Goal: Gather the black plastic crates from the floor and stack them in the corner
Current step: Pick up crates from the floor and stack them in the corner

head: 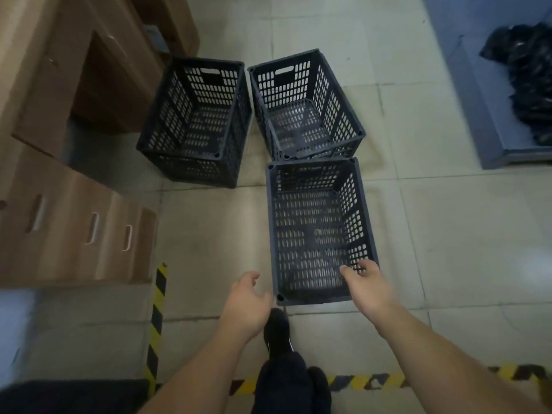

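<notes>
- Shoe (277, 330), black: on the tiled floor (433, 234), toe pointing at the near left corner of the nearest crate (319, 231); dark trouser leg behind it.
- Left hand (243, 306): just left of the nearest crate's near left corner, fingers loosely spread and holding nothing; contact with the crate cannot be told.
- Right hand (366, 282): over the nearest crate's near right corner, fingers apart and slightly bent, reaching over the rim; no closed grip shows.
- Nearest crate, black slotted plastic: upright, open top, empty; long axis runs away from the person, far short end touching or just short of the far right crate (304, 106).
- Hazard tape (156, 318), yellow-black: strips on the floor left of and nearer than the nearest crate.
- Far right crate: upright, empty, directly beyond the nearest crate; long axis turned slightly leftward; handle slot in its far short wall.
- Far left crate (195, 121): upright, empty, beyond and left of the nearest crate, close beside the far right crate; long axis also running away.
- Cardboard boxes (68, 204): stacked left of the nearest crate, beside the far left crate.
- Blue bin (478, 100): far right of the nearest crate, holding dark items.
</notes>
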`<action>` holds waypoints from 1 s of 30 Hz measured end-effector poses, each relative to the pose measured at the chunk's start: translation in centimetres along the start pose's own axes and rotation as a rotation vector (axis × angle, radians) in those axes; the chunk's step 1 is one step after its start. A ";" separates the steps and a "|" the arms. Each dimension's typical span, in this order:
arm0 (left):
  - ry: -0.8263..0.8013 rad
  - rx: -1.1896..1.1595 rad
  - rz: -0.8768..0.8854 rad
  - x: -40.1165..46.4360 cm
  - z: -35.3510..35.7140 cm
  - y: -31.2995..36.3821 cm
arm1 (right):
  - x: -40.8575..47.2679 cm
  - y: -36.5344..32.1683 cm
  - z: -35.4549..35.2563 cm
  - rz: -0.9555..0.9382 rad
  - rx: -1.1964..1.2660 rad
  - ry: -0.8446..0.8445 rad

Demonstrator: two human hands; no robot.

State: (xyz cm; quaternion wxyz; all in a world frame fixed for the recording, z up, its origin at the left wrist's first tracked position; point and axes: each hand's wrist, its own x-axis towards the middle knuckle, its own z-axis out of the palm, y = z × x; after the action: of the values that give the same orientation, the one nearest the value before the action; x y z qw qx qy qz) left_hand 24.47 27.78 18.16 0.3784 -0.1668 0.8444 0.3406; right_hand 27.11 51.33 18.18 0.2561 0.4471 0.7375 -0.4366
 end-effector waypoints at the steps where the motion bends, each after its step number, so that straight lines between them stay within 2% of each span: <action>1: -0.011 0.018 0.001 1.1 0.0 0.5 | 1.2 -0.3 -0.3 0.014 0.020 0.019; 6: -0.020 0.084 -0.011 6.3 -0.2 2.8 | 6.4 -1.8 -1.8 0.054 0.050 0.058; 14: -0.027 0.076 -0.097 13.4 1.2 5.6 | 14.7 -2.4 -3.6 0.068 -0.038 0.094; 18: 0.021 0.012 -0.178 17.7 3.8 6.2 | 20.2 -1.6 -3.5 0.063 -0.099 0.066; 20: 0.036 -0.008 -0.157 19.0 3.4 7.2 | 20.9 -1.9 -3.7 0.047 -0.109 0.074; 30: 0.096 -0.027 -0.243 26.6 9.7 5.1 | 30.5 0.3 -1.3 0.063 -0.216 0.105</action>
State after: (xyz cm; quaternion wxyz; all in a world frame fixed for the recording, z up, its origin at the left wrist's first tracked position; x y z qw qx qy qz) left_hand 9.34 37.53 -4.22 0.3739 -0.2891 0.8304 0.2951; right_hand 13.09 65.80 -4.71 0.2775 0.4622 0.7782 -0.3221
